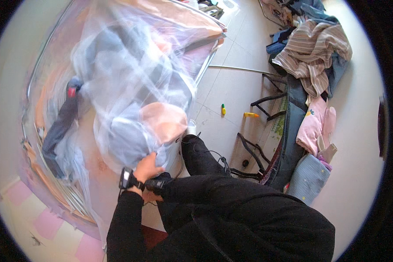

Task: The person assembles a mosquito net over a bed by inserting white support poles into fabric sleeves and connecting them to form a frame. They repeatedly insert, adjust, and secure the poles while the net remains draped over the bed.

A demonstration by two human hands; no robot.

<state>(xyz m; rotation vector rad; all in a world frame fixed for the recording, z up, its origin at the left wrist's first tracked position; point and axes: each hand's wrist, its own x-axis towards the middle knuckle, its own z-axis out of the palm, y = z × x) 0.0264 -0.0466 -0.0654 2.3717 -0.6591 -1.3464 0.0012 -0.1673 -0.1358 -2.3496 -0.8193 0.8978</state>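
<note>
Sheer white netting (118,65) drapes over grey bedding and a round peach-coloured thing (163,120), on the left side. At its near edge, my left hand (147,168) is closed on a gathered bit of the netting, with a black band and small device around that wrist. My right hand (151,197) shows only as a patch of skin below the left wrist, beside another black wrist device (156,185). Its fingers are hidden, so what it touches cannot be made out.
A dark folding bed frame (292,118) with black legs stands right, near piled clothes (312,50), a pink garment (312,124) and a blue-grey cloth (309,177). Green (223,109) and yellow (251,115) small items lie on the tiles. A dark strip of cloth (63,126) lies left.
</note>
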